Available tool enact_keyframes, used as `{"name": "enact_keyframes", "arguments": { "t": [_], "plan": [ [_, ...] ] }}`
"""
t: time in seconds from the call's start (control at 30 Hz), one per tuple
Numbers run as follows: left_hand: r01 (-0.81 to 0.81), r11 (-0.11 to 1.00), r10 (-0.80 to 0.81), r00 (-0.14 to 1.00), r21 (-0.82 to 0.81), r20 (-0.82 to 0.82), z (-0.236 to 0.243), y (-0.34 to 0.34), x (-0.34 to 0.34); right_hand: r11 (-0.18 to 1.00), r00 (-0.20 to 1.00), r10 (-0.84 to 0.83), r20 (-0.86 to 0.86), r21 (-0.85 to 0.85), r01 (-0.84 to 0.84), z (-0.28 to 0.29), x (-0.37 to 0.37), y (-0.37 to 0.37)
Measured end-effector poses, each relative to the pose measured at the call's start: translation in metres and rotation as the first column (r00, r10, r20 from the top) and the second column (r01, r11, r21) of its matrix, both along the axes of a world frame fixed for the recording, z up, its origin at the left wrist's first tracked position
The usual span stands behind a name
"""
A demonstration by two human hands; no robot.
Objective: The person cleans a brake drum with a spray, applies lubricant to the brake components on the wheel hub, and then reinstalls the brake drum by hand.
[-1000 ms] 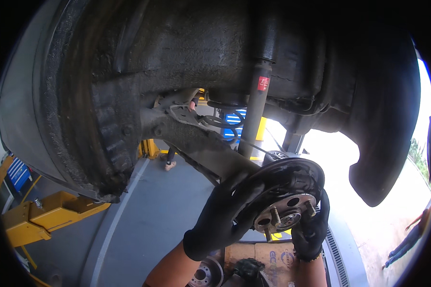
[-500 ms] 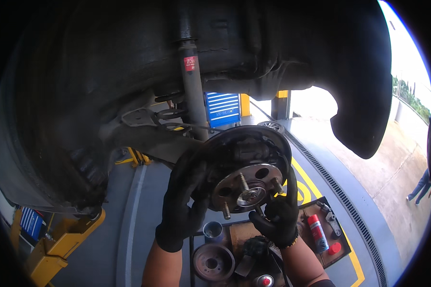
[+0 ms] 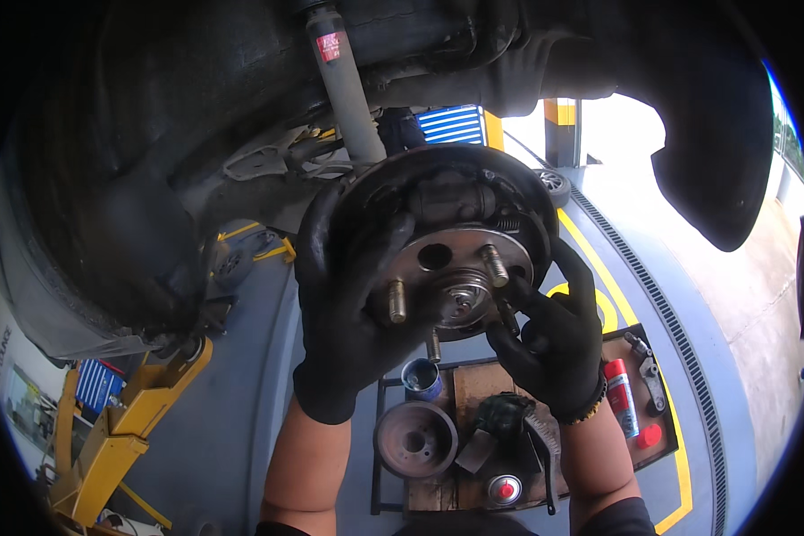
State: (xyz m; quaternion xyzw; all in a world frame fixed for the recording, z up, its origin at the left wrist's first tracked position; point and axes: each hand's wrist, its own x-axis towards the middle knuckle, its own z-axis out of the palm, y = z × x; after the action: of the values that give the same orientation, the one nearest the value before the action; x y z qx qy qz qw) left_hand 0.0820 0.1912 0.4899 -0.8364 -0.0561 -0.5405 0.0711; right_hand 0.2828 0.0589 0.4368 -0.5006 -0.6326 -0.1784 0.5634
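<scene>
In front of me hangs a car's drum brake assembly with its drum off, its round dark backing plate (image 3: 545, 192) behind the wheel hub (image 3: 464, 241). Threaded wheel studs (image 3: 397, 301) stick out of the hub flange. Gloved in black, my left hand (image 3: 344, 313) wraps the left side of the assembly, its fingers reaching over the hub's edge and its thumb side across the lower flange. My right hand (image 3: 554, 348), also gloved, has its thumb and fingers curled around a stud (image 3: 506, 317) at the lower right. Above the hub sits the wheel cylinder (image 3: 451, 202).
A shock absorber (image 3: 344, 94) rises behind the brake. Below, a work table (image 3: 473, 384) bears a brake drum (image 3: 415, 439), a wire brush (image 3: 542, 438), a can (image 3: 422, 379) and spray cans (image 3: 621, 393). A yellow lift arm (image 3: 143, 402) stands at left.
My view has shifted, and the brake now looks larger and higher. The hub's studs sit at different angles. My left hand has moved further across the hub; my right hand stays at its lower right.
</scene>
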Motion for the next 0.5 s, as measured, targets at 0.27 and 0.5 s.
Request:
{"name": "enact_keyframes", "arguments": {
  "t": [0.27,0.5],
  "plan": [
    [-0.054,0.998,0.051,0.992,0.022,0.112,-0.006,0.006,0.0,0.999,1.0,-0.023,-0.012,0.049,0.024,-0.002,-0.003,0.002],
    [-0.06,0.997,0.054,0.99,0.041,0.134,-0.009,0.006,0.003,0.999,0.999,-0.039,-0.016,-0.003,0.039,-0.001,-0.005,0.001]
  ]
}}
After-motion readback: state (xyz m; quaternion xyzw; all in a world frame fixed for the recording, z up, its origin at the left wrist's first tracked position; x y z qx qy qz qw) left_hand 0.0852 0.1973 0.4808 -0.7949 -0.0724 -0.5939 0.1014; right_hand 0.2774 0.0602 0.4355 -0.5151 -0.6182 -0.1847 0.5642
